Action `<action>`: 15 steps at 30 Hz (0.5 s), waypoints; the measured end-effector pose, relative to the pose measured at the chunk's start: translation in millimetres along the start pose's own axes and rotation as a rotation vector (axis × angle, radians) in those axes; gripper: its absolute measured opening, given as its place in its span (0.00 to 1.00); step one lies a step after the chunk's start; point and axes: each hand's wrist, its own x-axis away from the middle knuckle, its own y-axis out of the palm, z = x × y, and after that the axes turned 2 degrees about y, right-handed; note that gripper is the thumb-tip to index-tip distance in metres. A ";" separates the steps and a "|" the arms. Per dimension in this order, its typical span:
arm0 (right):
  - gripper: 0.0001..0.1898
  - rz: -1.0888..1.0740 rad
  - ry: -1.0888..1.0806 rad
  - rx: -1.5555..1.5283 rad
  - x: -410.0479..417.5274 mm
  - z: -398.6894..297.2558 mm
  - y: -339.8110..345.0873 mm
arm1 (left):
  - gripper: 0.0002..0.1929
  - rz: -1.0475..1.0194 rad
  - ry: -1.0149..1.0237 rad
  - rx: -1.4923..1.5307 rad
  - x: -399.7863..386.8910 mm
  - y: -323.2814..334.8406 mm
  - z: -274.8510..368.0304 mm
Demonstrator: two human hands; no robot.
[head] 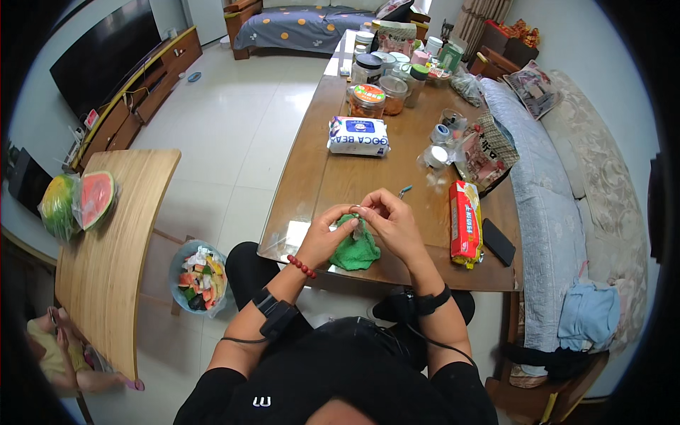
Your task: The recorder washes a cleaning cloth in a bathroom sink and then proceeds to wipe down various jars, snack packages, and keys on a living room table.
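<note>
My left hand (329,234) and my right hand (390,220) meet near the table's front edge. Their fingertips pinch a small object (356,209) between them, too small and too covered by the fingers to identify. Directly below lies a crumpled green cloth (355,252), partly hidden by the fingers. Just beyond my right hand rests a slim tool with a blue-green end (405,189). A red bead bracelet (301,266) circles my left wrist.
Right of my hands are a red biscuit packet (466,226) and a black phone (498,242). A wipes pack (358,136) and lidded jars (367,100) stand farther back. A waste bin (172,281) stands on the left floor; a person (64,345) sits beyond the bamboo table (101,276).
</note>
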 end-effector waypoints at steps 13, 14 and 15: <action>0.07 0.325 0.066 0.236 -3.6 81.3 -41.5 | 0.12 0.242 -0.385 0.674 -8.4 -8.9 8.3; 0.08 0.272 0.074 0.271 2.0 76.9 -38.1 | 0.13 0.247 -0.408 0.679 -9.2 -11.6 7.4; 0.10 0.184 0.016 0.283 6.4 72.6 -29.5 | 0.13 0.252 -0.431 0.684 -8.7 -14.2 6.1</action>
